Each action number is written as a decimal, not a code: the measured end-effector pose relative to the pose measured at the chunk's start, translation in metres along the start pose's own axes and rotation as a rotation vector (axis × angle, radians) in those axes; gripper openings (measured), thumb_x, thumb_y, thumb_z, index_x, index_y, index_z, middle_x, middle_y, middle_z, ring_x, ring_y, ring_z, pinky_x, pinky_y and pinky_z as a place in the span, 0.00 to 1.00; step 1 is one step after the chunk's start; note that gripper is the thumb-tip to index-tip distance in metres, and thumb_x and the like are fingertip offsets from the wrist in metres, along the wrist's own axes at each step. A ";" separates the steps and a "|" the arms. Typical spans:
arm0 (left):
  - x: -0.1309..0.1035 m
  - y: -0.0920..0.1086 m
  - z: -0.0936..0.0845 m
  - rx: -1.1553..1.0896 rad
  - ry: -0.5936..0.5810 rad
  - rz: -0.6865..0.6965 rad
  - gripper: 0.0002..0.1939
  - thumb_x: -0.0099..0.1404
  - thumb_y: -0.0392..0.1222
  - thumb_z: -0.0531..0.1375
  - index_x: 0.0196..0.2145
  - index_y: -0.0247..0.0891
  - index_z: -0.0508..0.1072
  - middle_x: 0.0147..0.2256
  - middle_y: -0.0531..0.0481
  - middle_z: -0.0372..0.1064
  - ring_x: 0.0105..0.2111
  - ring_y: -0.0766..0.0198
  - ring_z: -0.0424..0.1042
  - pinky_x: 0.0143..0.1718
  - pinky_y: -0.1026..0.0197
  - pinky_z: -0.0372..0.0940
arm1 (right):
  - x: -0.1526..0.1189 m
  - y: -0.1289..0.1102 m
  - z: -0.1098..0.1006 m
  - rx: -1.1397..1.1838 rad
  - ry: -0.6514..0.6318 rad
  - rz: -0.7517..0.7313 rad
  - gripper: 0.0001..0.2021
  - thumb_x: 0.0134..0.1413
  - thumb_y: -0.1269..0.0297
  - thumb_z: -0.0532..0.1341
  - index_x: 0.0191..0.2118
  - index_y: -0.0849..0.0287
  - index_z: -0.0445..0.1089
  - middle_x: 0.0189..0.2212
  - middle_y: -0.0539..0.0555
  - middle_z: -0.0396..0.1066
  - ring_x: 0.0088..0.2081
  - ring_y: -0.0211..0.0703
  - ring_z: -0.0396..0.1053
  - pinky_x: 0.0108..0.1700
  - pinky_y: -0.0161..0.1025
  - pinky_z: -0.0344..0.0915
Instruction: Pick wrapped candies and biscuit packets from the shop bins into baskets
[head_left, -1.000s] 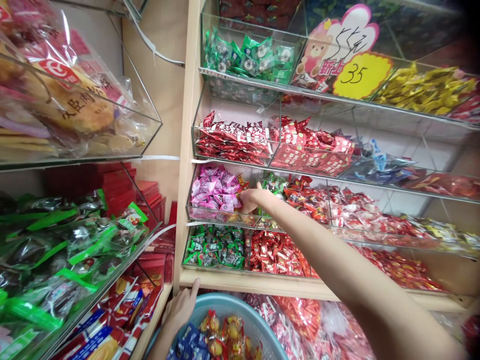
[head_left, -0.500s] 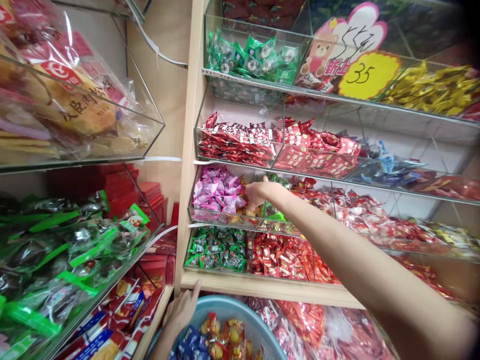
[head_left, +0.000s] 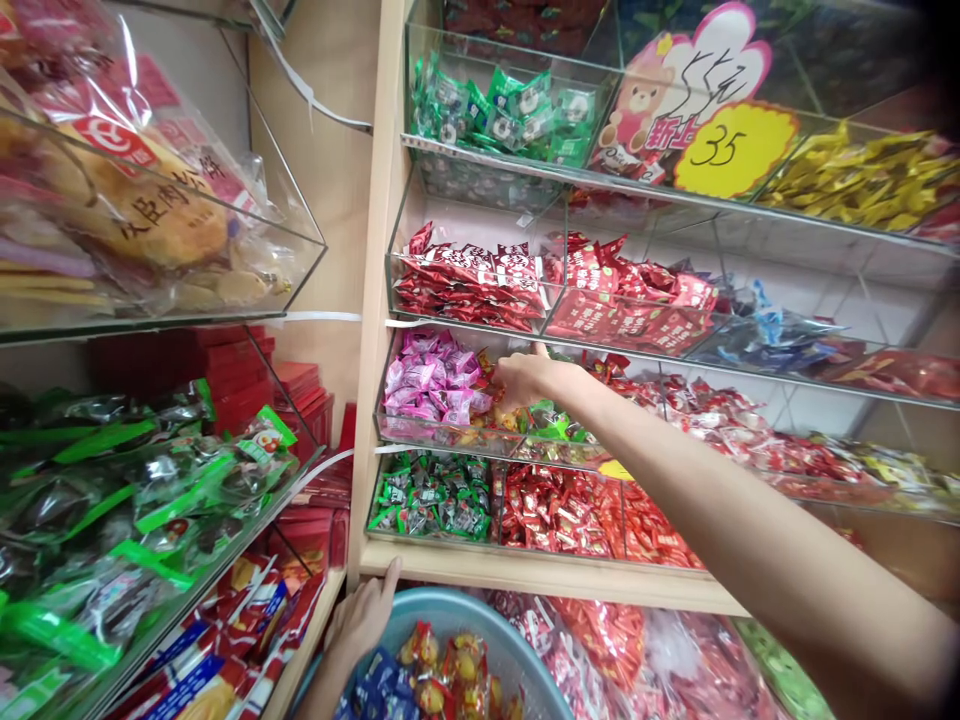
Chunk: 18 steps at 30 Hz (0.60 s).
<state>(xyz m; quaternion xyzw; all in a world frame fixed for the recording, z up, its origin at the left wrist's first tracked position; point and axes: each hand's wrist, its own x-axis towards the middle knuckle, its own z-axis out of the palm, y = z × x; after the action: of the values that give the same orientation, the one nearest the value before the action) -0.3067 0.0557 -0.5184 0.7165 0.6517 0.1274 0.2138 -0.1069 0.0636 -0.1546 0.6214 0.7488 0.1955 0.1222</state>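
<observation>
Fingers of the right hand (head_left: 529,382) dip among gold-wrapped sweets (head_left: 480,434) beside purple-wrapped sweets (head_left: 431,372); whether they grip anything is hidden. Slick wrappers could slip from a loose pinch, or knuckles knock the clear front wall (head_left: 420,430). The left hand (head_left: 365,615) rests by the blue basin (head_left: 525,648), grip unclear.

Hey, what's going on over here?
A person is reaching with a bare right hand into a clear-fronted shelf tray, just right of a pile of small pink-purple wrapped sweets; whether that hand grips anything is hidden. Lower down, the bare left hand is beside the rim of a round blue-green plastic basin. In the basin lie dark blue wrapped packets and golden pieces in clear and red wrappers.
</observation>
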 end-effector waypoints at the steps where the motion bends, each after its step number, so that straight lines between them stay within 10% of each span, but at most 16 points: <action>1: 0.000 -0.001 0.000 0.005 0.003 0.007 0.28 0.61 0.53 0.39 0.41 0.35 0.71 0.41 0.38 0.71 0.43 0.52 0.68 0.44 0.54 0.59 | -0.002 0.001 0.000 -0.002 0.020 0.008 0.19 0.34 0.57 0.65 0.35 0.63 0.70 0.30 0.56 0.69 0.39 0.51 0.67 0.47 0.52 0.53; 13: 0.001 0.004 0.001 -0.065 0.034 -0.059 0.38 0.60 0.60 0.32 0.34 0.34 0.74 0.37 0.36 0.72 0.40 0.50 0.70 0.41 0.53 0.60 | -0.045 0.015 -0.016 0.210 0.261 -0.081 0.15 0.39 0.57 0.61 0.34 0.63 0.70 0.25 0.53 0.68 0.27 0.38 0.63 0.28 0.35 0.56; 18: -0.001 0.008 -0.002 -0.074 0.005 -0.072 0.41 0.58 0.63 0.29 0.34 0.34 0.74 0.38 0.34 0.72 0.43 0.46 0.68 0.43 0.50 0.59 | -0.088 -0.012 0.027 0.485 0.216 -0.279 0.12 0.43 0.63 0.58 0.35 0.61 0.70 0.27 0.51 0.68 0.27 0.35 0.63 0.30 0.34 0.56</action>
<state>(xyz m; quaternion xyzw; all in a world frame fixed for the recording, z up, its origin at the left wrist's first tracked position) -0.3006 0.0543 -0.5123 0.6838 0.6724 0.1456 0.2430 -0.0891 -0.0210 -0.1891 0.4990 0.8606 0.0571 -0.0843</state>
